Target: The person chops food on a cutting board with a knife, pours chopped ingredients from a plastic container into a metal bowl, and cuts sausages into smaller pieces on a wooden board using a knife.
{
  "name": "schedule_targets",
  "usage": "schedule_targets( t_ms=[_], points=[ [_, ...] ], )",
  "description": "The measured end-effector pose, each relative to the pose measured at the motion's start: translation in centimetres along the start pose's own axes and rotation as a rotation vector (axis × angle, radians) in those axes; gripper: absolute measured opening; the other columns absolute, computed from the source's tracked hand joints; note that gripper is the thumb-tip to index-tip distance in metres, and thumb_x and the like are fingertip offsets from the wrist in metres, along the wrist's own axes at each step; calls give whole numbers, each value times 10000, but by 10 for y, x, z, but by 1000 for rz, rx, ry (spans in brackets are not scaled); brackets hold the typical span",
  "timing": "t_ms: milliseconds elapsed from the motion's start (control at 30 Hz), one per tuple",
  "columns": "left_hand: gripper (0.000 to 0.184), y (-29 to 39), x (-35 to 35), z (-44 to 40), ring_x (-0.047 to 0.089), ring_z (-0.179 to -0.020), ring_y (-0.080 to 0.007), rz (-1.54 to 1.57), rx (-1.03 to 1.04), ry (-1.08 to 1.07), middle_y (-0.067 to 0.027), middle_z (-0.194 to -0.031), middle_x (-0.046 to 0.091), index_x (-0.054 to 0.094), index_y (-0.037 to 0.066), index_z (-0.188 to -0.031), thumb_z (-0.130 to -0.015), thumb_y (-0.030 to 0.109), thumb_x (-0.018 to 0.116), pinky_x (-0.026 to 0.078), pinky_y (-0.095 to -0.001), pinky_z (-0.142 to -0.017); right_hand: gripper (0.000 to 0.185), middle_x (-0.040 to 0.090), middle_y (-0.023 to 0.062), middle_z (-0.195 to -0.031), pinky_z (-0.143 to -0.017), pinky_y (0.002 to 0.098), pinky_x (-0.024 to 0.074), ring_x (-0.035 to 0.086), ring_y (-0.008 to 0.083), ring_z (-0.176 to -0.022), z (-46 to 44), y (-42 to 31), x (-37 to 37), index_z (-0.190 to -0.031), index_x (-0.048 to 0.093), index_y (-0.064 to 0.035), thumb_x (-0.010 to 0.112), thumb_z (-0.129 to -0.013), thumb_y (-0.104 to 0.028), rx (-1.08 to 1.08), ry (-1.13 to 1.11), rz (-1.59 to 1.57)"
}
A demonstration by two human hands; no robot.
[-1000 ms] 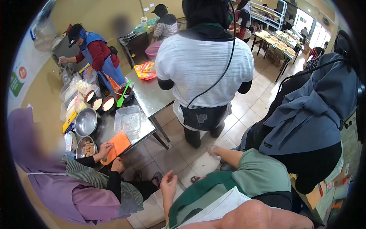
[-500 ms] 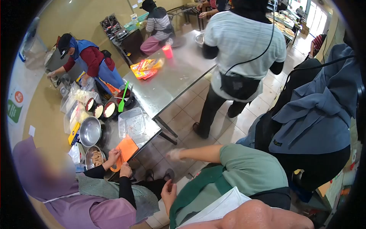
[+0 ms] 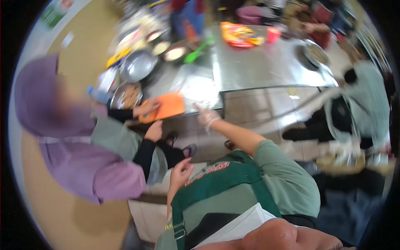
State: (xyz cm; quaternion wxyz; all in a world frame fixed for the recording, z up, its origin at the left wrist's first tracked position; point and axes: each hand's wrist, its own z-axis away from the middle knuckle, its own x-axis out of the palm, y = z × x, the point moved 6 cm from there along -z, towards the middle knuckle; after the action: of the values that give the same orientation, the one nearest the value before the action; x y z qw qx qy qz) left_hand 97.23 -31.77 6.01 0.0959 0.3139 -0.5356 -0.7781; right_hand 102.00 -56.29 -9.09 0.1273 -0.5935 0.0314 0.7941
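Note:
My right hand, in a clear glove, reaches to the table's near edge with fingers apart and holds nothing. It is close to a clear plastic tray, which is blurred. My left hand is bare and raised in front of the green apron, its fingers loosely bent with nothing seen in them. Left of my right hand is an orange cutting board, touched by a co-worker's hand. A metal bowl of brown pieces is beside that board.
A co-worker in purple sits at the left. An empty metal bowl, a green spatula and white-filled dark bowls are on the table. Farther right are orange packets, a pink cup and another bowl.
The view has swung down and towards the table. My right hand has moved forward to the table's edge. The co-worker in the pale top appears farther right.

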Motion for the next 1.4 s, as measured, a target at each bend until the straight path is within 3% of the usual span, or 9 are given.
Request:
schedule_targets(
  t_ms=[33,67,100,600,767,833,1000,1067,1400],
  points=[
    [341,-13,3,-6,573,-741,-121,-19,-1,30,-63,-814,597,550,41,-1070,-742,106,616,444,-242,-677,329,628,80,-888,-995,500,242,591,269,-862,-7,1,-3,-1061,570,-83,477,-798,-258,-199,62,277],
    [340,-10,6,-8,572,-736,-123,8,6,67,-62,-821,596,551,43,-1068,-738,87,618,446,-241,-664,547,604,169,-908,-900,461,363,574,332,-874,21,16,-55,-1302,297,-142,472,-801,-277,138,99,-464],
    [336,-4,10,-9,571,-738,-128,8,-2,108,-59,-820,596,551,51,-1068,-742,100,618,446,-246,-657,691,572,231,-936,-802,437,419,561,363,-876,17,24,-58,-1356,49,-208,458,-802,-266,138,26,-606],
    [310,70,23,-27,562,-774,-171,9,-219,436,-92,-880,586,559,61,-1069,-777,160,586,437,-268,-696,394,573,141,-1000,-801,398,442,557,292,-923,-53,69,-68,-1200,448,-183,421,-814,-255,35,30,-267],
    [296,194,-16,-34,562,-817,-178,180,120,291,-87,-891,595,577,18,-1026,-743,94,621,428,-289,-737,336,559,156,-1013,-819,379,431,538,296,-944,-48,51,-65,-1077,542,-98,509,-750,-164,-76,206,-438],
    [297,244,-11,-27,560,-816,-218,240,481,-30,-97,-897,592,578,-4,-1010,-736,100,629,426,-324,-721,338,559,158,-1006,-845,372,412,522,297,-965,-43,34,-75,-1049,548,-64,538,-717,-128,-195,273,-541],
    [317,255,5,-34,553,-796,-241,253,692,-208,-113,-937,583,570,-11,-1020,-734,108,638,423,-342,-690,437,482,204,-1113,-895,382,376,454,334,-1053,-51,6,-113,-1128,484,-65,558,-710,-170,-337,329,-646],
    [326,222,4,-51,555,-804,-232,221,339,-52,-114,-946,580,553,-4,-1052,-748,89,624,423,-319,-701,475,444,228,-1147,-914,385,362,424,353,-1084,-63,2,-120,-1154,458,-67,558,-706,-189,-362,341,-644],
    [318,71,9,-71,536,-859,-113,366,-335,355,-67,-985,578,531,52,-1112,-818,166,565,418,-245,-781,584,314,231,-1281,-979,390,301,337,365,-1173,-202,-28,-188,-1233,385,-88,597,-707,-226,-528,361,-450]
  ],
)
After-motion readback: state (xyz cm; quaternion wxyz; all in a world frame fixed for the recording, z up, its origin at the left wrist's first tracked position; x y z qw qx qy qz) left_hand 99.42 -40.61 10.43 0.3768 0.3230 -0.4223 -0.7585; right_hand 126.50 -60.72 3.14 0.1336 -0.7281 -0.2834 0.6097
